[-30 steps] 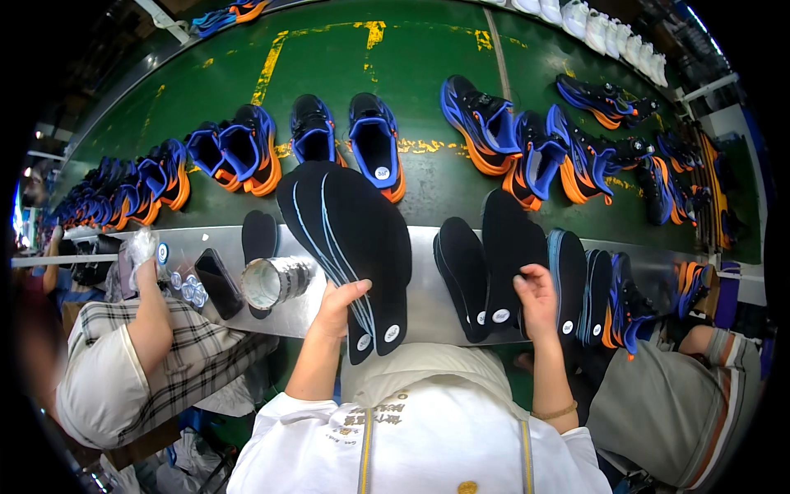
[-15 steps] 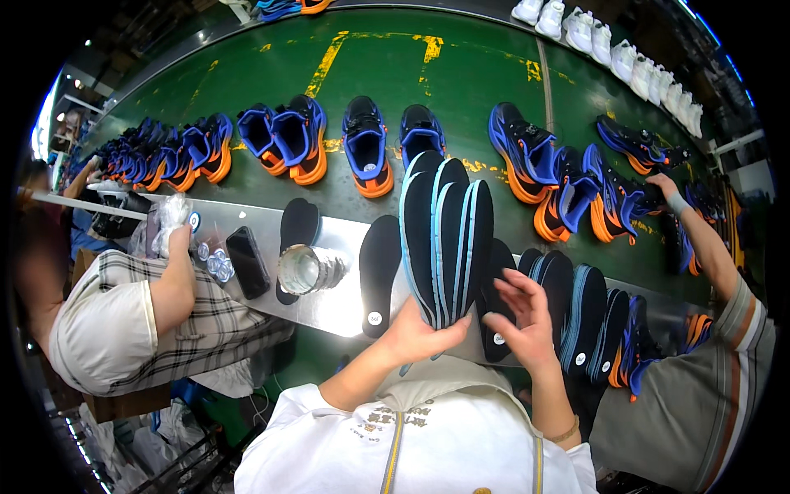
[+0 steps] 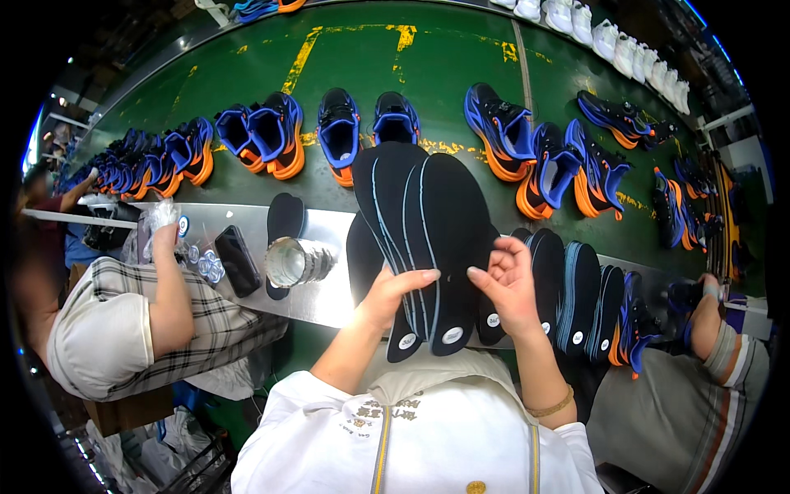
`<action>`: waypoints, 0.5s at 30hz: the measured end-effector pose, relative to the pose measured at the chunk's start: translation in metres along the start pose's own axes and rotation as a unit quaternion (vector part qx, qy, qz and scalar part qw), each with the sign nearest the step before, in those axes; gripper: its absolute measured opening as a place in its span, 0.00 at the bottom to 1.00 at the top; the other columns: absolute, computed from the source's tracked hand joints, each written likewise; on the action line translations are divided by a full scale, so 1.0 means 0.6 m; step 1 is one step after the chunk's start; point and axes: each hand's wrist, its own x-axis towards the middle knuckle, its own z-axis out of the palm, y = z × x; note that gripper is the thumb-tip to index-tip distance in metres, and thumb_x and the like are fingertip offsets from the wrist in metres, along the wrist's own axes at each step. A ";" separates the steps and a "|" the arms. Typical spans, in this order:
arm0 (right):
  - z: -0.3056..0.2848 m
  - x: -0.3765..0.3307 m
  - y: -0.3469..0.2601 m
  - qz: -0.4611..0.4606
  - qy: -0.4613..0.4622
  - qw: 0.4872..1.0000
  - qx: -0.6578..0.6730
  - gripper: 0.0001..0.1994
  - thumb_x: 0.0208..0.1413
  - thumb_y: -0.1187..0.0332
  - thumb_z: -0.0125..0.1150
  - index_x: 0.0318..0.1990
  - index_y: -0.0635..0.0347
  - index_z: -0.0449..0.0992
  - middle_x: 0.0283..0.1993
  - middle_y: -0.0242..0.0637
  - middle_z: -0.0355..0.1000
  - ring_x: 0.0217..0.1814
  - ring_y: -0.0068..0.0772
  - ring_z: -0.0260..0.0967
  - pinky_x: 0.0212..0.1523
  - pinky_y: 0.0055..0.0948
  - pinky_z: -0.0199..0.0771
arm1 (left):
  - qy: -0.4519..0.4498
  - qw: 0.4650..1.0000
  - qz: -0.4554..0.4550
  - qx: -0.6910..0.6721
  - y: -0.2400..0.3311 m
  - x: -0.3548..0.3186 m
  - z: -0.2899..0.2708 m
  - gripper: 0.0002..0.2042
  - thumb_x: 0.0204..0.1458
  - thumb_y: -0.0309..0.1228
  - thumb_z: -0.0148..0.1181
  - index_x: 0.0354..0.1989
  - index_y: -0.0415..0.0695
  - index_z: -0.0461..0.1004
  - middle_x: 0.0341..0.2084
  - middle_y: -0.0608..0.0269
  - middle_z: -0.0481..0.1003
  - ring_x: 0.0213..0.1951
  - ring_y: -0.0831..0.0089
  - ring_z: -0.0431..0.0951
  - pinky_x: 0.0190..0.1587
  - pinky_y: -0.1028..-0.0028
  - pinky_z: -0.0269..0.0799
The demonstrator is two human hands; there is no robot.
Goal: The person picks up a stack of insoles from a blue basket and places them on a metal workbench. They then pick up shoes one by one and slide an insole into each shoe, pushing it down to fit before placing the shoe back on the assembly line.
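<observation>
My left hand (image 3: 385, 298) grips a fanned stack of black insoles (image 3: 454, 235) with light blue edges, its thumb across their lower part. Round white stickers show near the heel ends of two of them. Close by the stack's right edge is my right hand (image 3: 508, 284), fingers half curled and thumb apart from them; the thumb tip is at the edge of the insole, and whether it touches cannot be made out. Behind the stack, a black insole (image 3: 355, 255) lies partly hidden on the metal ledge (image 3: 325, 306).
More insoles (image 3: 580, 288) stand in a row at right. Black, blue and orange shoes (image 3: 276, 136) line the green table (image 3: 461, 58). On the ledge are a clear roll of tape (image 3: 298, 263), a phone (image 3: 237, 262) and another insole (image 3: 285, 218). Co-workers sit on both sides.
The insoles have turned from edge-on to face-on and fanned apart. My right hand has come to the stack's edge with fingers more curled. The co-worker's arm at right has drawn back.
</observation>
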 end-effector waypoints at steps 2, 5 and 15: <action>-0.022 -0.004 -0.007 -0.001 0.043 0.999 0.030 0.26 0.45 0.83 0.58 0.53 0.63 0.56 0.33 0.28 0.61 0.33 0.14 0.61 0.37 0.14 0.64 | 0.009 1.000 -0.005 -0.018 -0.004 0.002 -0.012 0.20 0.40 0.25 0.53 0.45 0.32 0.65 0.35 0.50 0.73 0.34 0.63 0.76 0.38 0.69 0.74; -0.085 -0.003 -0.011 -0.022 0.150 0.987 0.054 0.18 0.50 0.80 0.54 0.49 0.64 0.63 0.40 0.32 0.67 0.40 0.18 0.65 0.43 0.18 0.67 | -0.030 0.999 -0.005 -0.043 -0.012 -0.004 -0.034 0.22 0.38 0.27 0.52 0.45 0.29 0.64 0.35 0.46 0.72 0.35 0.59 0.76 0.39 0.67 0.74; -0.089 -0.029 0.019 0.031 0.011 0.997 0.067 0.18 0.54 0.76 0.51 0.53 0.68 0.61 0.48 0.37 0.67 0.48 0.22 0.64 0.50 0.21 0.63 | -0.164 0.985 -0.021 0.040 -0.020 -0.018 -0.004 0.25 0.32 0.23 0.53 0.46 0.30 0.65 0.39 0.48 0.71 0.41 0.62 0.73 0.45 0.70 0.68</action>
